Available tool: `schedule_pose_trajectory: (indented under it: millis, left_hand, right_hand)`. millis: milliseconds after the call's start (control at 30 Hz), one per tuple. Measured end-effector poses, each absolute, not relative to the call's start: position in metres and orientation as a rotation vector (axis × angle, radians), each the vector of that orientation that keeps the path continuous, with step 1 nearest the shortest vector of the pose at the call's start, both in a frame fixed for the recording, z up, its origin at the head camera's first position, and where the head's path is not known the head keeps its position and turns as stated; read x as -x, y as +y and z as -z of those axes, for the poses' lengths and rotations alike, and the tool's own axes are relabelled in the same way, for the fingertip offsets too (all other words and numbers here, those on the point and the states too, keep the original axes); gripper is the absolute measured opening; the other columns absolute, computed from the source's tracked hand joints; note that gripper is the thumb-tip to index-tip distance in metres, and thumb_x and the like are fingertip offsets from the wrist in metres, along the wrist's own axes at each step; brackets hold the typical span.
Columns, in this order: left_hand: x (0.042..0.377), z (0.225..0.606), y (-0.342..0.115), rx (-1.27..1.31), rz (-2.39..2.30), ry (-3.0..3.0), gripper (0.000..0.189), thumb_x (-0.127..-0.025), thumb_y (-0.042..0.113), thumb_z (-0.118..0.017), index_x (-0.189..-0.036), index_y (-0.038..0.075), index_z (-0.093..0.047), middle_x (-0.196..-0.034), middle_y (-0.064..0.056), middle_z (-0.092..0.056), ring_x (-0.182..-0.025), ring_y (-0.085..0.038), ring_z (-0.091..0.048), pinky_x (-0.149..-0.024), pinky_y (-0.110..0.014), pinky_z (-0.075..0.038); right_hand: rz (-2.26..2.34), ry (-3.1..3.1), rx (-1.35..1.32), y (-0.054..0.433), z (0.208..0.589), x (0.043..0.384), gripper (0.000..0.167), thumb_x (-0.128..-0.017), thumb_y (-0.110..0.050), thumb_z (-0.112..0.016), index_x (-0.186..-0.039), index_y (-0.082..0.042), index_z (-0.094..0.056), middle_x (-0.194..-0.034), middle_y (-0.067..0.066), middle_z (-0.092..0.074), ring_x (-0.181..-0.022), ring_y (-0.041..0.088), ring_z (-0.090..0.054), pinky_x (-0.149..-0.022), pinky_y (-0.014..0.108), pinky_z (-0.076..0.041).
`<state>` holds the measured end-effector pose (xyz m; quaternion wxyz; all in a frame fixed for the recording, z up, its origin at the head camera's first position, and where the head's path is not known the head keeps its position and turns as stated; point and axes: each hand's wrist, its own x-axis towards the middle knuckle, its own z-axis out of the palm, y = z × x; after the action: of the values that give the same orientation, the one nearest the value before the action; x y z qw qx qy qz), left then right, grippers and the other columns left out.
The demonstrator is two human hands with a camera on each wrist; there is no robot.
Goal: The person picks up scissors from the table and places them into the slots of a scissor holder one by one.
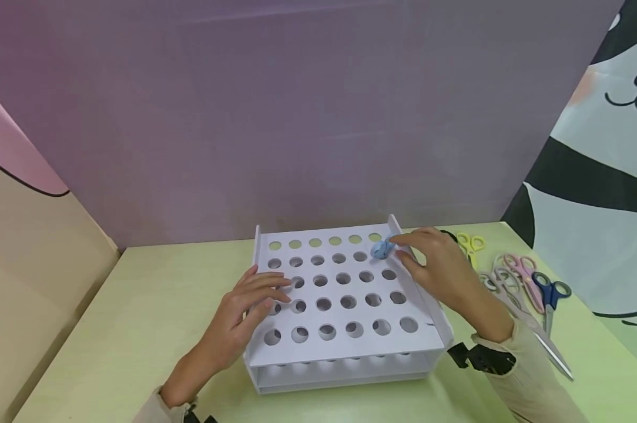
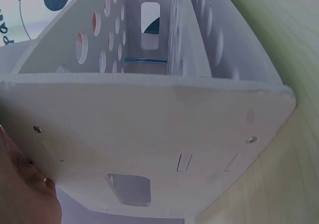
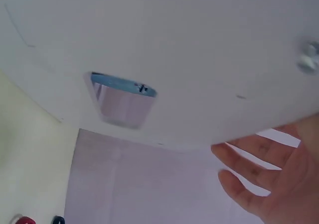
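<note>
A white rack (image 1: 359,285) with rows of round holes stands on the table. A light-blue object (image 1: 383,249) sits at the rack's far right hole; its kind does not show. Part of a blue shaft (image 3: 122,83) appears through the slot in the rack's side, in the right wrist view. My right hand (image 1: 439,267) reaches over the right side panel, index fingertip at the blue object's edge, thumb a little apart from it. Over the rack's left edge lies my left hand (image 1: 239,314), its fingers extended across the holes on the top board.
Right of the rack lie several scissors: yellow-handled scissors (image 1: 472,244), pink-handled scissors (image 1: 527,276), dark-blue-handled scissors (image 1: 549,294) and large metal scissors (image 1: 532,326). A purple-grey wall (image 1: 318,129) rises behind the table (image 1: 181,305).
</note>
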<state>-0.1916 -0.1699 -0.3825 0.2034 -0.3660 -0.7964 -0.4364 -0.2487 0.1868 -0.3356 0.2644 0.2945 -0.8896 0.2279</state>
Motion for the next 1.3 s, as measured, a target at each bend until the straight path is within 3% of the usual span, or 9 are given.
schedule_pose_trajectory:
  millis: [100, 400, 733, 867, 1300]
  left_hand:
    - [0.191, 0.382, -0.17, 1.017, 1.225, -2.22, 0.026, -0.097, 0.001, -0.048, -0.099, 0.009, -0.073, -0.123, -0.007, -0.069, -0.124, -0.025, -0.057, -0.122, -0.051, -0.016]
    - [0.19, 0.381, -0.169, 1.01, 1.22, -2.204, 0.028, -0.097, -0.002, -0.046, -0.099, 0.009, -0.072, -0.122, -0.008, -0.069, -0.124, -0.025, -0.058, -0.121, -0.051, -0.017]
    - [0.191, 0.383, -0.168, 1.007, 1.227, -2.186, 0.029, -0.096, -0.003, -0.047, -0.097, 0.011, -0.072, -0.12, -0.008, -0.07, -0.122, -0.023, -0.058, -0.122, -0.046, -0.017]
    - [0.191, 0.384, -0.167, 1.007, 1.233, -2.177, 0.029, -0.096, -0.003, -0.047, -0.097, 0.012, -0.072, -0.12, -0.008, -0.07, -0.123, -0.024, -0.058, -0.122, -0.046, -0.017]
    - [0.19, 0.383, -0.167, 0.996, 1.248, -2.189, 0.031, -0.097, -0.003, -0.045, -0.095, 0.012, -0.072, -0.119, -0.007, -0.07, -0.123, -0.025, -0.057, -0.122, -0.048, -0.016]
  right_hand:
    - [-0.599, -2.401, -0.8, 0.19, 0.332, 0.244, 0.022, -0.086, 0.0, -0.072, -0.108, -0.005, -0.075, -0.102, 0.009, -0.075, -0.098, 0.03, -0.066, -0.079, 0.049, -0.055]
    - [-0.628, -2.446, -0.782, 0.203, 0.324, 0.238, 0.022, -0.088, -0.002, -0.07, -0.111, -0.002, -0.073, -0.11, 0.012, -0.073, -0.108, 0.034, -0.065, -0.09, 0.052, -0.052]
    - [-0.541, -2.595, -0.761, 0.228, 0.325, 0.228, 0.028, -0.092, -0.006, -0.067, -0.119, -0.001, -0.068, -0.113, 0.015, -0.07, -0.104, 0.034, -0.063, -0.083, 0.052, -0.054]
    - [-0.498, -2.603, -0.777, 0.236, 0.325, 0.23, 0.029, -0.092, -0.007, -0.067, -0.12, 0.0, -0.067, -0.11, 0.014, -0.071, -0.1, 0.033, -0.063, -0.092, 0.056, -0.047]
    - [-0.494, -2.806, -0.606, 0.27, 0.348, 0.251, 0.036, -0.092, -0.009, -0.067, -0.124, 0.006, -0.062, -0.119, 0.027, -0.065, -0.113, 0.046, -0.059, -0.097, 0.064, -0.046]
